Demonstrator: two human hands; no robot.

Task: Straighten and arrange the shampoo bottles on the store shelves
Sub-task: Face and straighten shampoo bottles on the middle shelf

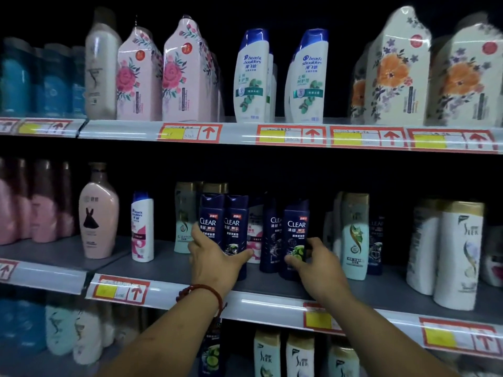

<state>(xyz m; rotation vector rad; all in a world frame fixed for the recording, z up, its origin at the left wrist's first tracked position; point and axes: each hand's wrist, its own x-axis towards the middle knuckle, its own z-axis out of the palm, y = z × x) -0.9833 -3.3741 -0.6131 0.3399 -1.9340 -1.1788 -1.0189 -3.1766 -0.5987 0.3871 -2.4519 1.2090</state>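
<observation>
On the middle shelf (174, 268) stand several dark blue CLEAR shampoo bottles. My left hand (215, 261) wraps around two of them standing side by side (223, 221), thumb to their right and fingers at their left side. My right hand (317, 265) grips the lower part of another CLEAR bottle (296, 224), thumb across its front. A further dark CLEAR bottle (272, 232) stands between the two groups, slightly behind. A white and pink bottle (254, 229) is partly hidden behind them.
A small white Head & Shoulders bottle (142, 227) and a pink bottle (98, 213) stand to the left. Pale green and white gold-capped bottles (353, 235) fill the right. The upper shelf holds floral packs and Head & Shoulders bottles (251, 77). More bottles sit below.
</observation>
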